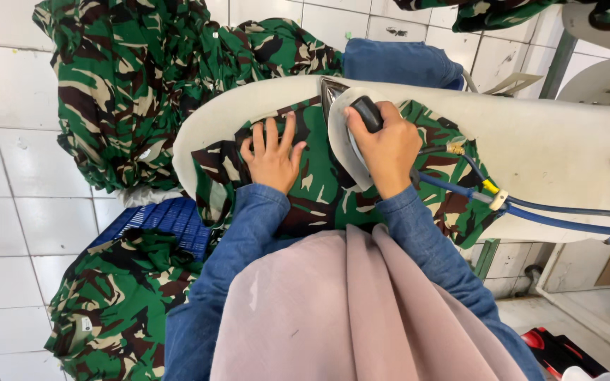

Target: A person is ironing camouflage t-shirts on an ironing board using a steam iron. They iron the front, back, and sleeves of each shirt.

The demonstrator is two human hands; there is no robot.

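Note:
A green, brown and black camouflage garment [319,187] lies spread on a cream padded ironing board [552,141]. My left hand [272,156] presses flat on the cloth, fingers apart, just left of the iron. My right hand [384,144] grips the dark handle of a steam iron [339,120] whose pale soleplate rests on the garment, tip pointing away from me. Blue hoses [566,212] run from the iron off to the right.
A heap of camouflage garments [142,77] hangs beyond the board's left end. More camouflage cloth [118,300] lies over a blue plastic crate [164,219] at lower left. A blue fabric [400,63] sits behind the board. White tiled floor surrounds everything.

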